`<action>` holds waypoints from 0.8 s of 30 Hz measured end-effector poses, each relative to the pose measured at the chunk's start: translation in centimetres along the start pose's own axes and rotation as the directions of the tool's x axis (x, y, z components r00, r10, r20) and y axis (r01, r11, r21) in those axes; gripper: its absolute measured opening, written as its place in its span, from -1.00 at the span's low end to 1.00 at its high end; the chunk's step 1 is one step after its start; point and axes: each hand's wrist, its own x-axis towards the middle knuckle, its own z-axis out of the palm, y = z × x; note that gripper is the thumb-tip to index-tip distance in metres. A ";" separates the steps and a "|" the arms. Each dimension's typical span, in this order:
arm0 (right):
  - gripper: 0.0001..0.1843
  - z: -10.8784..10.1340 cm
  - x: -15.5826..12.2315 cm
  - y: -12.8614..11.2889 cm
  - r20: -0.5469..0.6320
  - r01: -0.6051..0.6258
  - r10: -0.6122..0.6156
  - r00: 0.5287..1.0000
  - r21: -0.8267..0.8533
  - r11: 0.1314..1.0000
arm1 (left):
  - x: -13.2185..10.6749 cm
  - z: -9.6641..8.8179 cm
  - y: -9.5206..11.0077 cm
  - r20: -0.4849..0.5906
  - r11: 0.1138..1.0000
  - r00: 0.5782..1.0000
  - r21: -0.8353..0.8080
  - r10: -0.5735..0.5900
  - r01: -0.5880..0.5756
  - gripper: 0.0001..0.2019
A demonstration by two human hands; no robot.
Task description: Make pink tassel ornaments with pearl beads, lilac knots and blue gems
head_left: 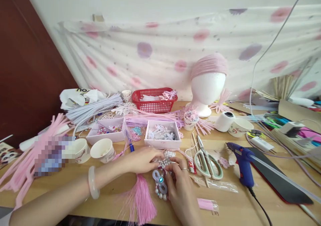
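A beaded ornament (160, 181) lies near the front of the table. It has grey-lilac loops, a blue gem and a fringe of pearl beads. My right hand (181, 182), with a ring on it, grips its right side between thumb and fingers. From the left, my left hand (146, 159) reaches to the ornament's upper edge, its fingers drawn together; what they pinch is hidden. Just beyond both hands sits a small heap of clear and pearl beads (169, 156). A pink tassel (143, 199) hangs over the table's front edge, below my left hand.
Scissors (208, 162) and a blue glue gun (242, 162) lie to the right. White boxes of beads (163, 144), paper cups (102, 150) and a red basket (154, 105) stand behind. A foam head (207, 89) is farther back. Pink fuzzy stems (46, 142) lie left.
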 end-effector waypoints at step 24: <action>-0.76 -0.2 0.2 -0.8 0.000 -0.013 0.014 1.000 -0.157 0.988 | -1.2 -0.2 -1.9 0.112 0.730 0.930 -0.590 -0.349 0.345 -0.84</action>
